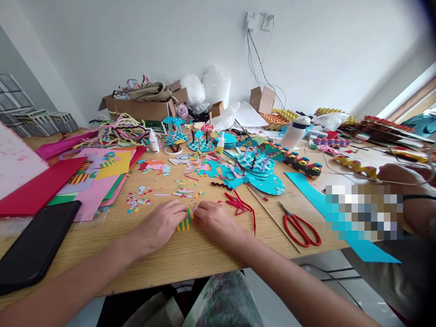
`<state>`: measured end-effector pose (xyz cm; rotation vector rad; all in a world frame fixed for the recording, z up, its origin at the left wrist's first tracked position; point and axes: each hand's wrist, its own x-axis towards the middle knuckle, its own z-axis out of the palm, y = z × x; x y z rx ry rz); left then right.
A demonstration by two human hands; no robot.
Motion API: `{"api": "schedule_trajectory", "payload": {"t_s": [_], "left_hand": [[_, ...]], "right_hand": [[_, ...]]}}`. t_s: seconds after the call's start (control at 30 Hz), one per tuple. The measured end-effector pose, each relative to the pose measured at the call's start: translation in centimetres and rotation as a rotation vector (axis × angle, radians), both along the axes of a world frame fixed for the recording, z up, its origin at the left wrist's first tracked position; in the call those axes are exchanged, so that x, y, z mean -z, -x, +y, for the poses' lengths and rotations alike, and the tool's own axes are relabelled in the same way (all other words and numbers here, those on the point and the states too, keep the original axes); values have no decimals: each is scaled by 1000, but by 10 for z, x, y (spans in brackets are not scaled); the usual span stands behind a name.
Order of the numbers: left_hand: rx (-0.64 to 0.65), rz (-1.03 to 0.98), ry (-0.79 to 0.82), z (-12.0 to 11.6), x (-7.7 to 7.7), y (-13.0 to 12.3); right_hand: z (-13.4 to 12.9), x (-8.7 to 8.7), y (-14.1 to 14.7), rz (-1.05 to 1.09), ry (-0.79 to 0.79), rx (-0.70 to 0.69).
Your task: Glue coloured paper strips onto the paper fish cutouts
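A small green-and-yellow striped paper cutout (184,223) lies on the wooden table between my two hands. My left hand (158,225) holds its left side, with the fingers closed at its upper edge. My right hand (218,222) is closed close beside it, the fingertips pinched near a tiny pale purple bit; what they grip is mostly hidden. Just beyond my hands are small paper scraps (137,199) in many colours. Red paper strips (238,204) lie by my right hand, and red-handled scissors (301,229) rest farther right alongside a thin wooden stick (272,218).
Coloured paper sheets (98,181) and a black phone (41,245) occupy the left. Glue bottles (154,141), blue paper discs (269,182) and pipe cleaners (119,129) stand behind. A blue paper strip (316,202) overhangs the front edge near another person's arm (418,209) at right.
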<state>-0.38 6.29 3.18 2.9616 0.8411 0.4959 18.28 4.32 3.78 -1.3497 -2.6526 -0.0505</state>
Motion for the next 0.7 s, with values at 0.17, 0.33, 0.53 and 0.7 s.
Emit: {"api": "schedule_trajectory", "payload": {"t_s": [0.17,0.33,0.53,0.7], "left_hand": [[59,-3,88,9,-2,-5],[85,-27,145,11,-2,-5],[83,-75,187,12,3,-1],[105,-101,178,12,4,1]], "right_hand": [[5,-10,4,-201,-31,-132],[4,-12,6,-259,-70,-181],[5,2,5,-216,-161,-141],[7,1,6,-79,-57,-8]]}}
